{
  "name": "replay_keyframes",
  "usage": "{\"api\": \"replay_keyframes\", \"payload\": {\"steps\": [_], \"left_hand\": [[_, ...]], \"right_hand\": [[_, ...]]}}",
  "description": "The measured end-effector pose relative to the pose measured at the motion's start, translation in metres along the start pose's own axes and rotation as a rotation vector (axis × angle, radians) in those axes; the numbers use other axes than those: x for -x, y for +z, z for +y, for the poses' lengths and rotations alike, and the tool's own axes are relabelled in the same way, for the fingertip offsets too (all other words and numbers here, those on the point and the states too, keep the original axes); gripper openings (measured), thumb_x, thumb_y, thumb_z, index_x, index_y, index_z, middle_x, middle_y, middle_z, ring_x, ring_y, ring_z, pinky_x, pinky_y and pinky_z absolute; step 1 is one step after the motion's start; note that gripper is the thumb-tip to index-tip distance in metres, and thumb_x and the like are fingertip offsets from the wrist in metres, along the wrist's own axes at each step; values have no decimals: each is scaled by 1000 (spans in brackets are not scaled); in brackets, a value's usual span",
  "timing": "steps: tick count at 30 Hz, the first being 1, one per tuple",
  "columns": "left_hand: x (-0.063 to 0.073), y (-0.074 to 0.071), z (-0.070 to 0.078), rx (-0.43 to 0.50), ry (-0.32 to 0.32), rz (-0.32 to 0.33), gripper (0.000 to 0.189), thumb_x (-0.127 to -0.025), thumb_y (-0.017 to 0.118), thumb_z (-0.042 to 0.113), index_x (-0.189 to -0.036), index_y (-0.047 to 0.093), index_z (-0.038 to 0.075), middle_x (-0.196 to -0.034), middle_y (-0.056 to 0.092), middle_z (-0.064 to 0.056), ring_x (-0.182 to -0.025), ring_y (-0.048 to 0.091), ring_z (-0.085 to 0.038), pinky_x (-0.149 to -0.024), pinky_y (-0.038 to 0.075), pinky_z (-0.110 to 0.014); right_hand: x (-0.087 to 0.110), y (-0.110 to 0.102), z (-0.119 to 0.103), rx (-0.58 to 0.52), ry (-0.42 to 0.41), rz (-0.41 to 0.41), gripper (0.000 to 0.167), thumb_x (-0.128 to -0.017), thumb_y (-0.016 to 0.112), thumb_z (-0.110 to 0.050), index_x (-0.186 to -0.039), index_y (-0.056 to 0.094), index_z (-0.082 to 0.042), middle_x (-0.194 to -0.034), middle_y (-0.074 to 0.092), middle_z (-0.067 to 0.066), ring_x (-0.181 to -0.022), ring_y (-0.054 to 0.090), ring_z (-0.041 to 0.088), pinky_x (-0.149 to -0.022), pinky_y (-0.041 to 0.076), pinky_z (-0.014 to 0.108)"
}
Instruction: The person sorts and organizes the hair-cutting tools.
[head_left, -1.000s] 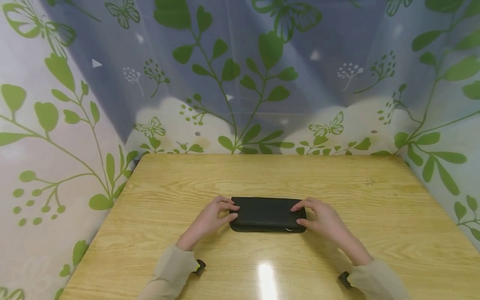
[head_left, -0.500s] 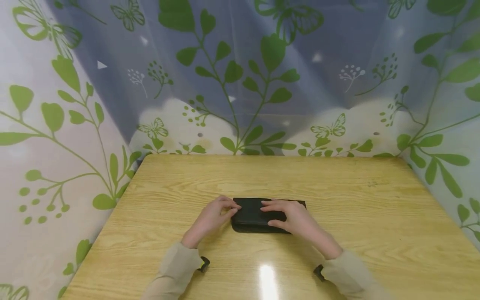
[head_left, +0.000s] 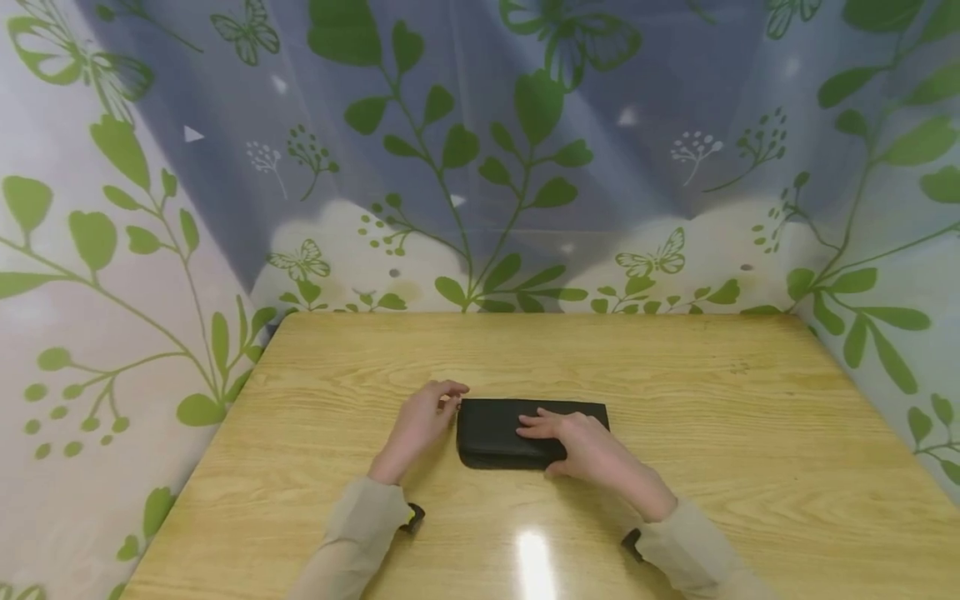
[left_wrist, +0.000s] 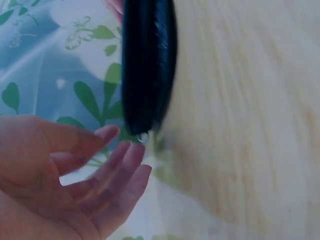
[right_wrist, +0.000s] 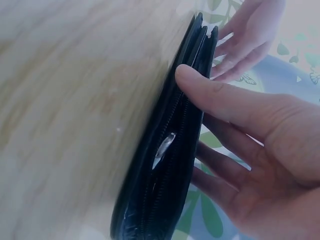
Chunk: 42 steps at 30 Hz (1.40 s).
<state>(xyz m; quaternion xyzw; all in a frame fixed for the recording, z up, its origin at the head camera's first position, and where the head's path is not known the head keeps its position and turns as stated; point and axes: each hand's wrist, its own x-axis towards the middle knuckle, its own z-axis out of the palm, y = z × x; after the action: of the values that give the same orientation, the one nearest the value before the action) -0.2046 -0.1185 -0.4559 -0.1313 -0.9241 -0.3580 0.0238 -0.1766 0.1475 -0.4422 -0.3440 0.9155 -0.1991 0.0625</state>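
A black zip-up wallet (head_left: 489, 427) lies flat on the table, its long side toward me. My left hand (head_left: 417, 423) is at the wallet's far left corner, fingers loosely bent. In the left wrist view a small metal ring (left_wrist: 143, 137) sticks out of the wallet's end, with the fingertips (left_wrist: 135, 150) right beside it. My right hand (head_left: 588, 450) rests on the right half, fingers on the top face and thumb against the front side. In the right wrist view the zip runs along that side, with a silver zip pull (right_wrist: 164, 150) in it.
The wooden table (head_left: 360, 358) stretches to a patterned curtain (head_left: 420, 167) at the back and sides. A bright light reflection (head_left: 534, 558) shows near the front. Dark bands (head_left: 412, 518) sit at both wrists.
My left hand has left the wallet's left end top for its far left corner. My right hand has slid from the right end toward the middle, its thumb dropping to the front side.
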Motion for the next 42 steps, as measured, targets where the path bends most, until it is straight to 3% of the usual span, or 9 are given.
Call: {"api": "replay_keyframes", "payload": {"steps": [4,7,14,21,26,29,36,42], "left_hand": [[-6,4,-6,-32,-14,20,29,-96,54,-8,-117,71,1,-109,70,-17,-84,65,-26,-67,53,-35],[-10,6,-8,-22,-25,-5,29,-93,56,-9,-114,73,2,-105,73,-13,-88,67,-25,-74,55,-37],[-15,6,-7,-73,-8,-45,24,-90,63,-8,-106,76,5,-97,74,-10,-86,67,-24,-75,55,-39],[-14,4,-6,-110,-15,-93,29,-91,63,-8,-113,75,6,-99,75,-10,-88,69,-25,-74,56,-38],[-16,5,-6,-129,10,-46,22,-92,66,-5,-108,76,6,-92,76,-8,-85,71,-23,-76,56,-38],[-18,5,-7,-155,11,-23,17,-92,67,-2,-102,78,7,-87,75,-7,-80,70,-22,-73,56,-37],[-18,2,-6,-156,-1,2,16,-86,65,-5,-93,76,4,-80,74,-4,-69,64,-14,-66,52,-30],[-15,0,-6,-141,-24,1,8,-84,74,-4,-84,73,4,-78,73,-3,-72,69,-16,-70,56,-31]], "right_hand": [[0,1,1,-14,-14,-3,66,-74,88,-5,-136,65,-6,-147,55,12,-136,50,37,-71,55,31],[0,2,1,-22,-28,2,65,-74,87,-2,-135,65,-5,-146,56,13,-135,50,38,-61,46,23],[0,2,1,-19,-21,0,62,-76,86,-1,-135,66,-6,-146,56,12,-135,51,38,-64,47,24],[1,4,2,-8,-19,7,61,-78,85,-2,-135,65,-6,-147,56,11,-135,52,37,-61,46,23],[1,3,2,-16,-23,12,60,-78,84,0,-135,66,-5,-146,56,12,-134,52,38,-53,38,20],[1,3,2,-19,-24,10,60,-78,84,0,-135,65,-5,-146,56,12,-134,52,38,-54,38,19],[0,6,1,-34,-20,11,59,-79,82,3,-135,65,-5,-146,56,12,-133,53,38,-46,23,18],[-1,5,1,-17,-20,14,58,-80,81,4,-135,65,-5,-146,56,13,-128,57,38,-46,24,18]]}}
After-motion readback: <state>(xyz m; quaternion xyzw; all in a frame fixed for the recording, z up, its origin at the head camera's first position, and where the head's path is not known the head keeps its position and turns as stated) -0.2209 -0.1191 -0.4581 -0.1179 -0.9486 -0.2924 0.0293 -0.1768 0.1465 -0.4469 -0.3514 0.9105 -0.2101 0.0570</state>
